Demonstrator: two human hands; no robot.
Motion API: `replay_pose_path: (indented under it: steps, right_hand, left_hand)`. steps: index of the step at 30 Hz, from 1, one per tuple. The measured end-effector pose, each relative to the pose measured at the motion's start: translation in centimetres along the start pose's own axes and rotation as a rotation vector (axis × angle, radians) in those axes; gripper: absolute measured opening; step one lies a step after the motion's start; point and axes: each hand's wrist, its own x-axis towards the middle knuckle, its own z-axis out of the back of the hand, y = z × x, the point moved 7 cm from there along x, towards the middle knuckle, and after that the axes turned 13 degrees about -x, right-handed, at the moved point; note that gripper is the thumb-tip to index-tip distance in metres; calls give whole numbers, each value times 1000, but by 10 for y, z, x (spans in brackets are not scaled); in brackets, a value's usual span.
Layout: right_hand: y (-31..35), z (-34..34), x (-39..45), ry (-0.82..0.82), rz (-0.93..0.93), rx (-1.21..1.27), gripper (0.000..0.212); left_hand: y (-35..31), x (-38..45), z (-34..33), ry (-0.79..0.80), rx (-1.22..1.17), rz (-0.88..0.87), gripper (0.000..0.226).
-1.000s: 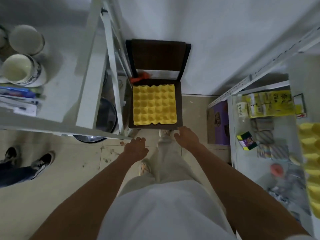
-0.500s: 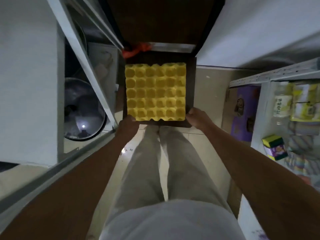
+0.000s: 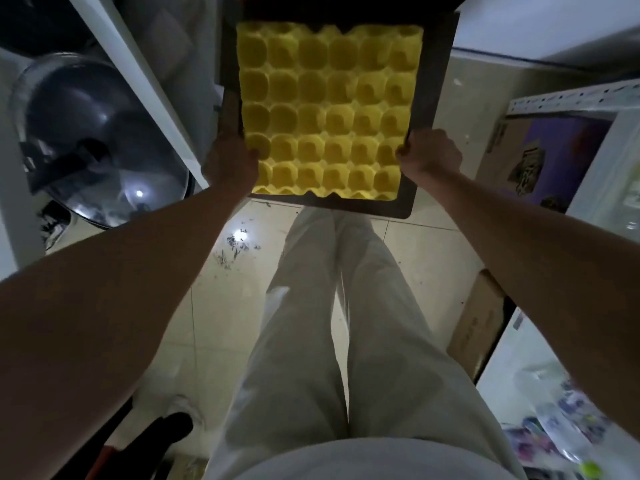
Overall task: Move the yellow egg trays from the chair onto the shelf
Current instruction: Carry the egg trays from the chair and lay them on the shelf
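Head view, hands (image 3: 230, 164) (image 3: 429, 155) flanking egg tray (image 3: 327, 109) (seated)

Hidden and cut off

Chair (image 3: 436, 77) back lost past the top edge — fingertips of both hands (image 3: 230, 164) tucked under the tray (image 3: 329, 109) sides.

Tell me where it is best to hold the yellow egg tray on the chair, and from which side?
Grip the egg tray by its left and right edges near the front corners, one hand per side, as both hands are now: it is wide, flat and thin.
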Motion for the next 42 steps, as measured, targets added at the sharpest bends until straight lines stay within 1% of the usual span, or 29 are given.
replay_pose_path:
  steps: [2, 4, 11, 15, 17, 21, 23, 25, 28, 30, 34, 36, 38, 40, 42]
  right_hand:
    - [-2, -1, 1, -28, 24, -31, 35]
    - [-3, 0, 3, -55, 41, -27, 37]
    - [-3, -3, 8, -101, 11, 10, 30]
    - [-8, -1, 4, -159, -14, -1, 26]
    - [-9, 1, 1, -178, -33, -7, 27]
    - [-9, 12, -11, -197, -103, 61, 26]
    - [-13, 16, -17, -205, -144, 103, 28]
    - [-17, 20, -24, -222, -162, 145, 27]
    - [-17, 27, -36, -293, -113, 218, 20]
    - [-19, 30, -43, -327, -82, 252, 19]
    - [-23, 34, -47, -316, -90, 298, 21]
    - [-22, 40, -48, -341, -81, 320, 22]
    - [-22, 42, -46, -348, -88, 346, 22]
    - [-21, 37, -40, -289, -90, 357, 20]
    - [-20, 28, -34, -206, -80, 339, 20]
  left_hand:
    - [7, 4, -4, 25, 9, 21, 50]
    - [11, 9, -8, 58, 10, 19, 52]
    - [12, 21, -5, 30, 78, -15, 44]
    - [7, 18, -8, 60, 133, -124, 33]
    - [3, 14, -5, 62, 140, -145, 31]
    - [-7, 1, 10, 86, 165, -112, 32]
    - [-10, -3, 14, 100, 139, -90, 37]
    - [-12, -6, 17, 109, 125, -93, 36]
    - [-14, -8, 27, 83, 132, -109, 32]
    - [-18, -10, 35, 51, 116, -118, 31]
    - [-28, -10, 45, 42, 136, -112, 38]
    - [-30, -6, 45, 60, 101, -87, 38]
    - [-32, 2, 40, 88, 60, -108, 41]
    - [-35, 10, 31, 140, -24, -128, 41]
    - [-36, 19, 24, 184, -126, -112, 40]
